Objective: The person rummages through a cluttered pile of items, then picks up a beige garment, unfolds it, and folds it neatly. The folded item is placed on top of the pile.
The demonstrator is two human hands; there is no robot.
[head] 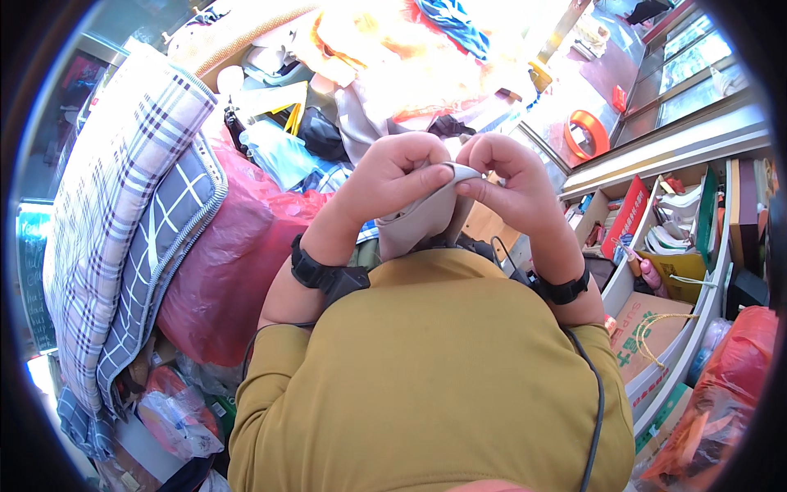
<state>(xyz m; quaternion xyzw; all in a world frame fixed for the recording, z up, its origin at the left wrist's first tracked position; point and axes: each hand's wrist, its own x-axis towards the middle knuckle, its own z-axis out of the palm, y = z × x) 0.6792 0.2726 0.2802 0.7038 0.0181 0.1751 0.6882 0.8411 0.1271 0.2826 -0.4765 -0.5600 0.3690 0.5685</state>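
Both my hands are raised close together in front of my chest. Between them hangs a light grey-beige piece of cloth (413, 222), its upper edge folded over. My left hand (399, 175) pinches that edge between thumb and curled fingers. My right hand (507, 181) grips the same edge just beside it, thumb on the near side. The lower part of the cloth drops out of sight behind my mustard-coloured shirt (455, 369). Whether anything small sits between the fingertips is hidden.
A red plastic bag (227, 258) and folded checked quilts (123, 215) are piled on the left. Ahead lies a brightly lit heap of clothes and bags (344, 117). On the right are an orange tape roll (587, 134) and open compartments holding papers and a cardboard bag (645, 332).
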